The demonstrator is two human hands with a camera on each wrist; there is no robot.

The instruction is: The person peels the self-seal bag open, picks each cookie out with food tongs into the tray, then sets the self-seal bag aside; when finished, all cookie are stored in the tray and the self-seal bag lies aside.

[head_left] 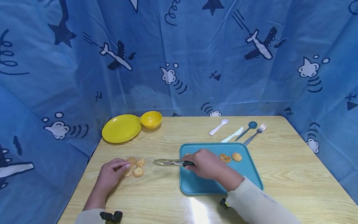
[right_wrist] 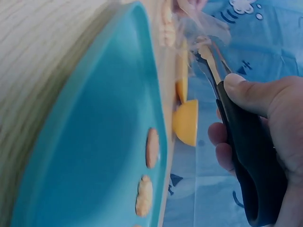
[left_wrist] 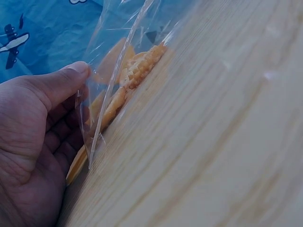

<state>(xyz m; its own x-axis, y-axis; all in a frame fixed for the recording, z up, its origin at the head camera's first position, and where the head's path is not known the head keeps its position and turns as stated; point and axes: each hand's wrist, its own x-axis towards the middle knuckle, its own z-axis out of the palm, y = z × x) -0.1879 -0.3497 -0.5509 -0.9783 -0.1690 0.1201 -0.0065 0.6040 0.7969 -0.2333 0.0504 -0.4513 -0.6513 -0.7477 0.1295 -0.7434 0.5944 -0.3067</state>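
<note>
The left hand pinches the edge of a clear plastic bag of golden cookies on the wooden table, apparently to steady it, while the right hand curls its fingers round black-handled metal tongs pointing that way.

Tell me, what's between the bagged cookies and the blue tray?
The metal end of the tongs. The head view shows it between the bagged cookies and the blue tray, its tip towards the cookies.
</note>
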